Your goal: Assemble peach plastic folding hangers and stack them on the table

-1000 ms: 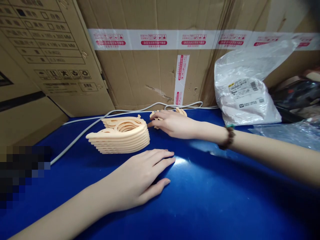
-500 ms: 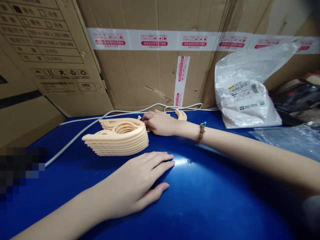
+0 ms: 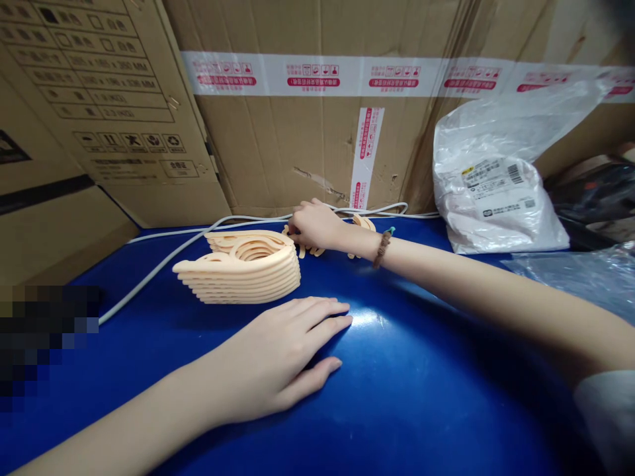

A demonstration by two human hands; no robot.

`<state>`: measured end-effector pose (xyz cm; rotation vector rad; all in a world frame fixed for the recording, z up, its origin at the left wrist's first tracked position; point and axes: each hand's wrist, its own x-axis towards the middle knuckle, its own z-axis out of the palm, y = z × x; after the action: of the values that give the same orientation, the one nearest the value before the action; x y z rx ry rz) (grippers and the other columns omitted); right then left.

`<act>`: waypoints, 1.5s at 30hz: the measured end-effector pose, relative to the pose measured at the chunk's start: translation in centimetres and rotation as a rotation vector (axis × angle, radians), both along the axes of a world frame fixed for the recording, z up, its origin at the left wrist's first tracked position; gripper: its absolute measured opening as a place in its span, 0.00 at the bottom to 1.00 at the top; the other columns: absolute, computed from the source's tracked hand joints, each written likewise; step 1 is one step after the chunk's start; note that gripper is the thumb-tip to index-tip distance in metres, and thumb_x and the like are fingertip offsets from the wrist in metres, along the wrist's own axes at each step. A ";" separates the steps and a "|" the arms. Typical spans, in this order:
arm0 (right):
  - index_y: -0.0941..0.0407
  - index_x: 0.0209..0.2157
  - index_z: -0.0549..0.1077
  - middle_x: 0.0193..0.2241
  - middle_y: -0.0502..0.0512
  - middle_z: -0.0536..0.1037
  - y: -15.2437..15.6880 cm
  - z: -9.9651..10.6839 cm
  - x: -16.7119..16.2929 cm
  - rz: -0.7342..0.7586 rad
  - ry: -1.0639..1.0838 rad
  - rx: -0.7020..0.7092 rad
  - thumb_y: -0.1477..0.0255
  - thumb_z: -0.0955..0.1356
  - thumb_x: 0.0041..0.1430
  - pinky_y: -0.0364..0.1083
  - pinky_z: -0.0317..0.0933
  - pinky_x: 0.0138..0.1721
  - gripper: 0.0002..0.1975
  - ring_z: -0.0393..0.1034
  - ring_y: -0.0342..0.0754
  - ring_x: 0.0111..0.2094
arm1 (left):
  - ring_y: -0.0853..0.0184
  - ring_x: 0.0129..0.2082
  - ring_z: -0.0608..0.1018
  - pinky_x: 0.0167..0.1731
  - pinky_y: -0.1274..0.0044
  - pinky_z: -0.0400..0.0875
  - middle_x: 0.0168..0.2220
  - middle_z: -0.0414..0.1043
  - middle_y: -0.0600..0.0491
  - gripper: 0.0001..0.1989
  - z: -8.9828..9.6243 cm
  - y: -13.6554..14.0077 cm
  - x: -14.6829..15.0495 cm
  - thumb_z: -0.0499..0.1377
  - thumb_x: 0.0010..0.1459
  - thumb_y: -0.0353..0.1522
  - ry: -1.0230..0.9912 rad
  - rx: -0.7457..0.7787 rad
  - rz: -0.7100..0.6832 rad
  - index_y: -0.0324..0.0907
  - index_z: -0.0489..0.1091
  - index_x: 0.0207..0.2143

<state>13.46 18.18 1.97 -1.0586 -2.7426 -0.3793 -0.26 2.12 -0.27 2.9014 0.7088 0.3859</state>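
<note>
My left hand (image 3: 285,357) lies flat on the blue tabletop, its fingers stretched out and the thumb apart, holding nothing. Just beyond it stands a neat stack of peach-coloured, curved plastic pieces (image 3: 243,274) with cut-out openings. My right hand (image 3: 317,225) reaches to the back of the table, to the right of that stack, with fingers curled down. Around and beneath it are small peach hook-like pieces (image 3: 316,252). Whatever its fingertips hold is hidden from view. A few more curved pieces (image 3: 364,223) lie behind my right wrist, which wears a brown band.
Cardboard boxes (image 3: 297,139) wall off the back and left of the table (image 3: 421,396). A white cable (image 3: 163,268) runs along the back and down the left. A white plastic parcel bag (image 3: 501,192) and clear plastic film (image 3: 570,271) are on the right.
My right hand has shifted slightly back and up, uncovering small hook-like pieces beneath it. The left hand and the stack stay in place, while the whole view has shifted a little.
</note>
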 end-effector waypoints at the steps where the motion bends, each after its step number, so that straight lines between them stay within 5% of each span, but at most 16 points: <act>1: 0.63 0.36 0.78 0.38 0.66 0.79 0.2 0.1 -0.1 0.008 -0.006 -0.004 0.71 0.65 0.61 0.50 0.54 0.44 0.11 0.70 0.56 0.43 | 0.57 0.58 0.69 0.56 0.65 0.67 0.59 0.66 0.44 0.20 0.0 0.0 0.0 0.51 0.66 0.34 -0.009 0.001 -0.003 0.40 0.62 0.59; 8: 0.65 0.36 0.79 0.35 0.66 0.80 0.9 0.2 -1.0 -0.008 0.017 -0.013 0.70 0.68 0.55 0.51 0.56 0.44 0.12 0.73 0.54 0.38 | 0.57 0.57 0.69 0.55 0.65 0.67 0.58 0.66 0.44 0.19 0.0 0.0 0.0 0.51 0.66 0.35 -0.009 0.001 -0.006 0.40 0.63 0.58; 17: 0.65 0.36 0.78 0.32 0.67 0.79 -0.3 2.7 2.2 -0.273 0.218 -0.006 0.65 0.61 0.64 0.52 0.62 0.37 0.20 0.72 0.56 0.35 | 0.57 0.57 0.69 0.55 0.64 0.67 0.58 0.66 0.43 0.19 0.1 -0.1 -0.1 0.50 0.67 0.34 0.000 -0.004 -0.007 0.39 0.63 0.58; 22: 0.60 0.30 0.77 0.26 0.57 0.78 -4.5 3.8 6.1 -0.321 0.206 -0.083 0.66 0.64 0.60 0.45 0.58 0.28 0.14 0.71 0.48 0.27 | 0.56 0.58 0.69 0.56 0.64 0.67 0.59 0.66 0.43 0.20 0.3 -0.3 -0.1 0.50 0.66 0.34 0.031 -0.002 0.002 0.38 0.63 0.58; 27: 0.56 0.28 0.73 0.25 0.55 0.78 -10.7 2.3 8.3 -0.345 0.033 -0.006 0.69 0.66 0.54 0.45 0.49 0.24 0.06 0.71 0.49 0.25 | 0.55 0.57 0.70 0.54 0.64 0.68 0.58 0.67 0.42 0.19 0.1 -0.4 0.1 0.51 0.66 0.33 0.036 0.055 0.000 0.36 0.65 0.57; 30: 0.56 0.27 0.71 0.24 0.56 0.77 -13.7 0.9 8.7 -0.240 -0.085 0.094 0.72 0.65 0.55 0.47 0.50 0.26 0.05 0.70 0.49 0.24 | 0.55 0.56 0.71 0.54 0.64 0.69 0.57 0.68 0.41 0.20 0.0 -0.6 0.3 0.50 0.65 0.33 0.029 0.119 0.013 0.34 0.64 0.57; 35: 0.55 0.24 0.69 0.19 0.52 0.73 -17.0 -0.6 8.2 0.008 0.009 0.213 0.75 0.64 0.55 0.48 0.53 0.27 0.07 0.66 0.47 0.22 | 0.54 0.57 0.70 0.53 0.64 0.69 0.59 0.65 0.39 0.21 -0.1 -1.0 0.4 0.50 0.65 0.32 -0.012 0.240 0.094 0.30 0.62 0.58; 45: 0.56 0.23 0.70 0.19 0.51 0.70 -19.9 -2.3 6.1 0.169 0.092 0.256 0.80 0.62 0.58 0.49 0.49 0.24 0.12 0.60 0.47 0.21 | 0.54 0.50 0.75 0.46 0.64 0.74 0.51 0.73 0.41 0.18 -0.3 -0.8 0.2 0.49 0.65 0.32 -0.015 0.192 0.077 0.32 0.68 0.52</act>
<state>19.55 -1.76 -0.37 -0.7559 -2.5906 -0.6182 -0.04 1.30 -0.61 3.0521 0.8264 0.5100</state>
